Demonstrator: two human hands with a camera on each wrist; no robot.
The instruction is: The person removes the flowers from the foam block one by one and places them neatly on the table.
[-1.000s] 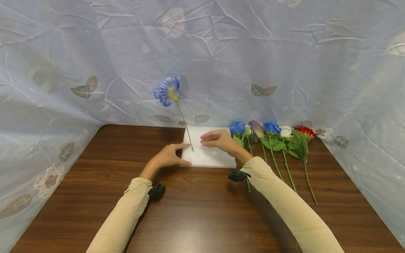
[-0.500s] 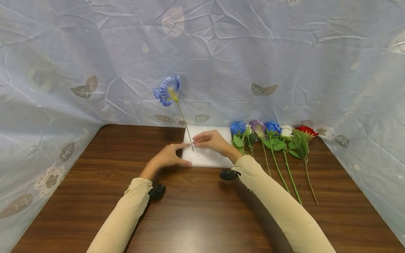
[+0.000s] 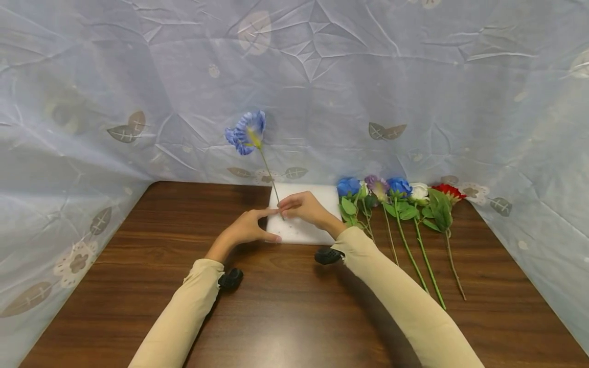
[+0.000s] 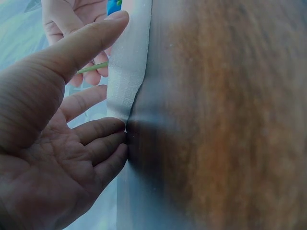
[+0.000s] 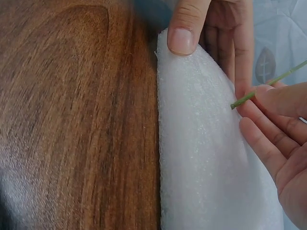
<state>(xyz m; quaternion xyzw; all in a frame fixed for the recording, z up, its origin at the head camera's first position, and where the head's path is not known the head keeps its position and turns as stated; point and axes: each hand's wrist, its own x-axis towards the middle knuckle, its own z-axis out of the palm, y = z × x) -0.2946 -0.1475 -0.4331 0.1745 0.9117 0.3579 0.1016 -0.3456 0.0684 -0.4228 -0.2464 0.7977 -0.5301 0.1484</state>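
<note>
A blue artificial flower stands tilted to the left, the foot of its thin stem in a white foam block. My right hand pinches this stem low down, between thumb and fingers, just above the foam. At the block's left side rests my left hand. Its fingers are nearly straight along that edge, and in the right wrist view its thumb lies on the foam's front face. The fingertips of both hands come close together near the stem.
To the right of the foam lies a row of artificial flowers: blue roses, a purple bloom, a white rose and a red flower. Their stems point toward me across the wooden table. A patterned curtain hangs behind.
My right hand has moved left across the foam to the blue flower's stem and now pinches it. My left hand has kept its place at the block.
</note>
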